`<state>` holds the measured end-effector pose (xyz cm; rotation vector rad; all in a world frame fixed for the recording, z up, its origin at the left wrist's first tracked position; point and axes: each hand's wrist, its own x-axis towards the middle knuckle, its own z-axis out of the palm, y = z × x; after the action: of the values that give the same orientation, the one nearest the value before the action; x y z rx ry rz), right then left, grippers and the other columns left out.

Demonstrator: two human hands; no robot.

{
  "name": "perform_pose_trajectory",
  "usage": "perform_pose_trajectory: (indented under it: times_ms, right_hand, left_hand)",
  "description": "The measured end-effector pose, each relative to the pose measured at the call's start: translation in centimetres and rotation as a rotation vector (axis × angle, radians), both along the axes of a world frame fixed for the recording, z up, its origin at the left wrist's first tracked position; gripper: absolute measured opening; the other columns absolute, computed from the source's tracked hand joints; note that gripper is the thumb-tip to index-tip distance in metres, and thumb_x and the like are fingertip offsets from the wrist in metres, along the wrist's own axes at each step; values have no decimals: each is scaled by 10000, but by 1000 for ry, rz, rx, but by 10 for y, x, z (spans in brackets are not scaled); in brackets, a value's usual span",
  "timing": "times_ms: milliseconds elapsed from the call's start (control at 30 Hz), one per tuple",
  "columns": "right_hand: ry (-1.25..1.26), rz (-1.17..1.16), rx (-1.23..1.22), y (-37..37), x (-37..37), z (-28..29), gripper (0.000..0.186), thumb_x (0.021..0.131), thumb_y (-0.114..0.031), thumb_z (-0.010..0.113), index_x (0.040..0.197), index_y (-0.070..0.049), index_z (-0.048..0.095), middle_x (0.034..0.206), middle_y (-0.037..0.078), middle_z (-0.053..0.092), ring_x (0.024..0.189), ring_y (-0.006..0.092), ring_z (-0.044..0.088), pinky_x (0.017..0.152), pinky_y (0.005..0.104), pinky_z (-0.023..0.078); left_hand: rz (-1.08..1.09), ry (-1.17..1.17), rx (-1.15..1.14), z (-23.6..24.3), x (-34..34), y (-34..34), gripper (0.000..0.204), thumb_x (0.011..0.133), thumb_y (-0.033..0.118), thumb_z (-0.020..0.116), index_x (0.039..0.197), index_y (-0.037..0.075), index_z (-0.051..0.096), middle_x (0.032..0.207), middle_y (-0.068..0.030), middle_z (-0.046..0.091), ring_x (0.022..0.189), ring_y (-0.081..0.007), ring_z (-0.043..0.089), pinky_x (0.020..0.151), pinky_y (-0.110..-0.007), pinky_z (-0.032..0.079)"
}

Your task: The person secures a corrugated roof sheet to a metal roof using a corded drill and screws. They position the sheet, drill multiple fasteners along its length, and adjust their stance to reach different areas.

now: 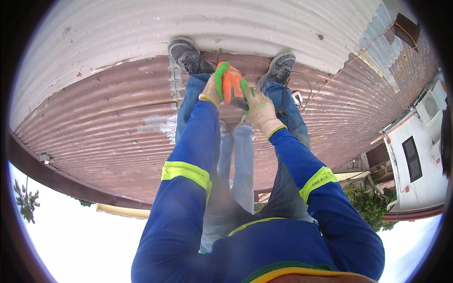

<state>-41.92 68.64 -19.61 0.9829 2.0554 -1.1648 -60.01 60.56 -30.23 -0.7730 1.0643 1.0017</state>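
Observation:
Both gloved hands are closed round an orange power tool with vent slots and a dark lower part; its exact kind is hard to make out. My left hand, in a pale glove with green fingertips, grips its left side. From the right, my right hand holds the dark part. The tool's front end is over the brown corrugated roof sheet, close to its seam with the pale sheet. A short brownish rod shows there, but whether it belongs to the tool is unclear.
My shoes stand at the seam, left shoe and right shoe. A dark cord and a white socket or plug lie beside my right leg. Pale denim shows between my legs. A white building stands beyond the roof edge.

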Motion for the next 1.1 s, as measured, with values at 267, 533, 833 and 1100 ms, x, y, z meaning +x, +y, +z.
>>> perform_pose_trajectory:
  times_ms: [267,533,833,1100]
  right_hand:
    - [-23,14,-12,-2,-4,1,968,846,-156,784,1680,-164,291,1311,138,649,1193,319,674,950,463,590]
    - [12,-106,-4,-7,-8,4,999,759,-118,867,1629,-164,376,1239,144,651,1185,376,641,983,478,563]
    - [-42,-312,-105,-21,-13,0,1048,790,-156,859,1675,-173,298,1298,174,654,1186,394,664,992,494,565]
    - [-80,-88,-81,-31,-6,-12,1019,816,-241,849,1664,-103,302,1347,159,658,1248,337,660,976,448,578]
  left_hand:
    - [-13,-6,-82,-2,-6,-4,402,1010,412,756,1194,60,696,1073,-90,721,969,-243,704,868,-383,579]
    - [16,-49,-66,23,-11,15,373,1015,397,752,1163,58,704,1050,-78,727,955,-221,705,834,-364,574]
    - [-182,75,-80,6,-20,20,381,992,375,773,1108,17,711,1010,-97,735,905,-229,721,781,-379,591]
    - [-85,-31,-165,-8,-14,16,347,951,281,826,1117,4,700,954,-125,743,807,-282,732,787,-441,626]
